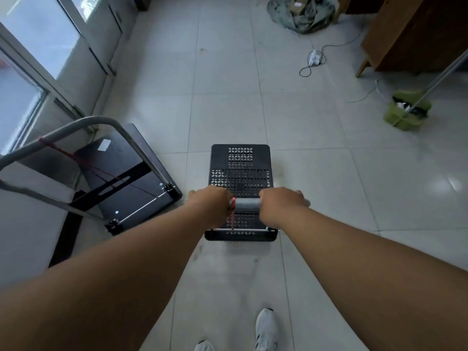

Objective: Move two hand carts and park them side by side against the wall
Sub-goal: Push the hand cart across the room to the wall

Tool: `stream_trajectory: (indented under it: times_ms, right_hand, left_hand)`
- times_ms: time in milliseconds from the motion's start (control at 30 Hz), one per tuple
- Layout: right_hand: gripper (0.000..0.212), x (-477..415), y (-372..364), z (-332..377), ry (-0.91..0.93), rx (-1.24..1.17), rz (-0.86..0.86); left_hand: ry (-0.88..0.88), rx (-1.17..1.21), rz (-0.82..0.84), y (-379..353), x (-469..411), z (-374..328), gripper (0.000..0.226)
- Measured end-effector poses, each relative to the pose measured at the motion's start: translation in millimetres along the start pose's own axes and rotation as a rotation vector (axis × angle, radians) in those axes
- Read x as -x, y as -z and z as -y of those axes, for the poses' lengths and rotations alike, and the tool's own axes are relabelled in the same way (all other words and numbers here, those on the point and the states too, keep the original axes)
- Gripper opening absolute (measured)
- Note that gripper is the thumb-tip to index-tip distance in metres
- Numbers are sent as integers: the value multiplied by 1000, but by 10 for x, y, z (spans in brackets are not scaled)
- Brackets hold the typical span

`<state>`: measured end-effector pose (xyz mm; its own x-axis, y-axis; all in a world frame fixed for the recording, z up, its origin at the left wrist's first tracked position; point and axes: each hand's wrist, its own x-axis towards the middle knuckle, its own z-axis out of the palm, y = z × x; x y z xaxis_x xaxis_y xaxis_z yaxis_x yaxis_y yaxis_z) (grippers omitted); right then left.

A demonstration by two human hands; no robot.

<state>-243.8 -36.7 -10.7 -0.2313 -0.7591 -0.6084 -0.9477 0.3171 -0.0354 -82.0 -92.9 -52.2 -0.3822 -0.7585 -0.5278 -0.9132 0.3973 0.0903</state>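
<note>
A large black flat-deck hand cart with a grey tube handle (131, 178) stands near left beside the glazed wall (38, 59); a green dustpan (405, 111) lies far right. Both the left hand (210, 202) and right hand (282, 201) have their grip wrapped tight around the grey handle bar (247, 204) of the small black perforated plastic cart (240, 171), mid-floor on pale glossy tiles (329, 186).

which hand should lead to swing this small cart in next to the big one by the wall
Left, probably. The left hand grips the handle on the side nearest the big cart; the right hand is on the far side.
</note>
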Motion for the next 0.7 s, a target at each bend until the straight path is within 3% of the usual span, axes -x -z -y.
stream_trajectory:
  times_ms: [400,533,700]
  right_hand:
    - [23,-1011,654,-68,93,14,-35]
    - [21,-1438,954,-19,81,30,-53]
    - [21,-2012,1419,72,69,14,-40]
  left_hand:
    - [60,39,-17,574,-1002,66,9]
    - [89,64,-25,858,-1433,156,24]
    - [104,81,-18,1246,-2071,292,27]
